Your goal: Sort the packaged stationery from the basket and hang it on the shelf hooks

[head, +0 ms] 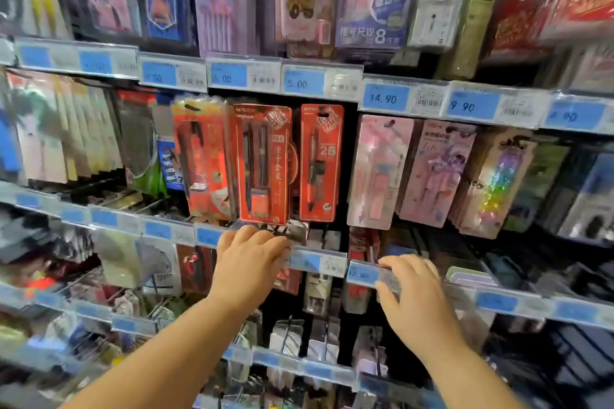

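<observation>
Three red 2B pencil packs (pixel 264 163) hang side by side on hooks in the middle shelf row. My left hand (pixel 249 262) reaches just under them, fingers bent together at the price rail (pixel 312 261). Its fingertips touch a small clear grey pack (pixel 296 230), and whether they grip it is hidden by blur. My right hand (pixel 412 295) rests on the rail's blue 12.90 label (pixel 360 274), fingers spread over the top and thumb below, holding no pack. The basket is out of view.
Pink packs (pixel 378 169) and pastel packs (pixel 435 173) hang to the right of the red ones. Above are rows of packs behind blue price tags (pixel 385 97). Below my hands, small packs hang on hooks (pixel 319 289) in a dark bay. Crowded hooks fill the left side.
</observation>
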`<action>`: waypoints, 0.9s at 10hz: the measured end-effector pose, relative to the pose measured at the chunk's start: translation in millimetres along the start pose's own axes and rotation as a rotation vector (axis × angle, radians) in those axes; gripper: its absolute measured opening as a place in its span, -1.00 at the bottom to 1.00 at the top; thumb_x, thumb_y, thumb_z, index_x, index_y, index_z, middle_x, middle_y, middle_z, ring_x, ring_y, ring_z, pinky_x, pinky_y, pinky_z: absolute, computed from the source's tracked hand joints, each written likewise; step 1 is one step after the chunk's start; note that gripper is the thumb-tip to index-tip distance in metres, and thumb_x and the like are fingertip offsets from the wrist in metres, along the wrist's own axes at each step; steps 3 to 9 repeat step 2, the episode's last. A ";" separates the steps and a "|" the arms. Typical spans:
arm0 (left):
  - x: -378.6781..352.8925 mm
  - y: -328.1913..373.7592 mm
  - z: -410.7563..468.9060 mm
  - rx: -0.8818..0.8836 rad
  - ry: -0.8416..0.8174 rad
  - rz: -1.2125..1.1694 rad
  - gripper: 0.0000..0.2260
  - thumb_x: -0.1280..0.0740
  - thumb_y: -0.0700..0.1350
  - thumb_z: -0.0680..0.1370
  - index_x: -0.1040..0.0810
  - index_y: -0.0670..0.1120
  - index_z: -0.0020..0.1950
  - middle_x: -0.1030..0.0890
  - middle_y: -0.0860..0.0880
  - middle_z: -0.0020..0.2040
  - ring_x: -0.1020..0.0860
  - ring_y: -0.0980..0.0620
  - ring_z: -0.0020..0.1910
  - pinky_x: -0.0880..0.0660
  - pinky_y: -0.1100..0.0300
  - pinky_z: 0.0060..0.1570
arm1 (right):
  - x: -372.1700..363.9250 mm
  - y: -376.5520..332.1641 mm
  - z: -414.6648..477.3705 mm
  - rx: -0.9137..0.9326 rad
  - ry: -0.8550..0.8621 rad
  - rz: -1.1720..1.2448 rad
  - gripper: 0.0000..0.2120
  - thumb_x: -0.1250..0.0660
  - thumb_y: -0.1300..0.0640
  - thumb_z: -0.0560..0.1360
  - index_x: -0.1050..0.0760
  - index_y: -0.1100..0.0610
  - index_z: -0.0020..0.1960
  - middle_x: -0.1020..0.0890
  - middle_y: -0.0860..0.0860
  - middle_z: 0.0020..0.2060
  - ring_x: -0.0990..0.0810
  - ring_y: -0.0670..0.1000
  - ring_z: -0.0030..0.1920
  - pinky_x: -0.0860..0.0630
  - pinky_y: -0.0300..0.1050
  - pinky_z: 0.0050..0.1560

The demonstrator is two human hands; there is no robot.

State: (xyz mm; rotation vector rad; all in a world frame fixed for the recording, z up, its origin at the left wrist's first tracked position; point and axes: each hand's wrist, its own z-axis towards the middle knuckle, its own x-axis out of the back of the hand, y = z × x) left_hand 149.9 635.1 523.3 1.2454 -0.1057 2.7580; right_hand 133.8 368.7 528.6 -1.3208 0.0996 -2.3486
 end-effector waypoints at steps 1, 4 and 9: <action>10.2 -1.0 9.6 -0.010 -0.044 -0.027 -0.70 -0.11 0.13 0.48 -0.65 0.21 -0.14 -0.61 0.22 -0.28 -0.52 0.01 -0.20 -0.33 0.10 -0.21 | 13.8 2.8 6.4 0.009 -0.050 0.085 -0.76 -0.38 0.09 0.49 -0.55 0.02 0.16 -0.48 -0.16 0.02 -0.46 -0.08 0.09 -0.31 -0.26 0.07; 13.2 -4.6 15.5 0.004 -0.106 -0.143 -0.65 -0.07 0.19 0.48 -0.66 0.21 -0.12 -0.64 0.24 -0.23 -0.46 0.04 -0.16 -0.21 0.11 -0.16 | 56.8 -8.2 11.5 -0.009 0.111 0.285 -0.80 -0.43 0.08 0.47 -0.53 -0.19 0.00 -0.48 -0.31 -0.06 -0.48 -0.26 -0.08 -0.33 -0.45 -0.12; 13.2 -4.6 15.5 0.004 -0.106 -0.143 -0.65 -0.07 0.19 0.48 -0.66 0.21 -0.12 -0.64 0.24 -0.23 -0.46 0.04 -0.16 -0.21 0.11 -0.16 | 56.8 -8.2 11.5 -0.009 0.111 0.285 -0.80 -0.43 0.08 0.47 -0.53 -0.19 0.00 -0.48 -0.31 -0.06 -0.48 -0.26 -0.08 -0.33 -0.45 -0.12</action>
